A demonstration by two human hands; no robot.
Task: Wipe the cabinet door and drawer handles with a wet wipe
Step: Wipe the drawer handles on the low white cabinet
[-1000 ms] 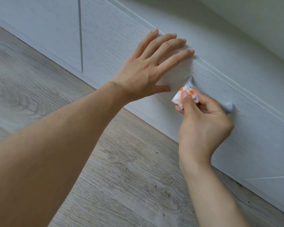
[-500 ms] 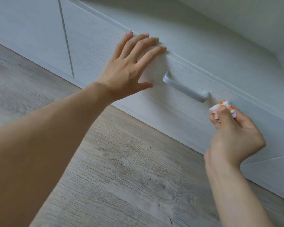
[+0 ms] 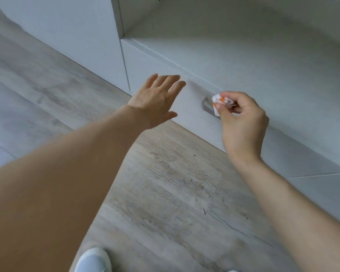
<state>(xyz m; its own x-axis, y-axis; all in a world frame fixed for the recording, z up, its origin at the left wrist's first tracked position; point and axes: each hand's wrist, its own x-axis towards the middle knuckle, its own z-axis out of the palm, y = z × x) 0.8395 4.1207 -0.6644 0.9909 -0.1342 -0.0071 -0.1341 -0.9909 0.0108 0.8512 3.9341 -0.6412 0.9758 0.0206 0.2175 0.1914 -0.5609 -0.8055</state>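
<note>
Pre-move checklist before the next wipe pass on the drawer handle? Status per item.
1. Wet wipe held in right hand: ok, pinched.
2. Drawer handle in view: ok, left end shows; the rest is hidden behind the hand.
3. Wipe touching handle: cannot tell, frame blurred.
4. Left hand clear of handle: ok, open, beside it.
5. Left hand bracing drawer front: cannot tell.
6. Drawer shut: ok.
</note>
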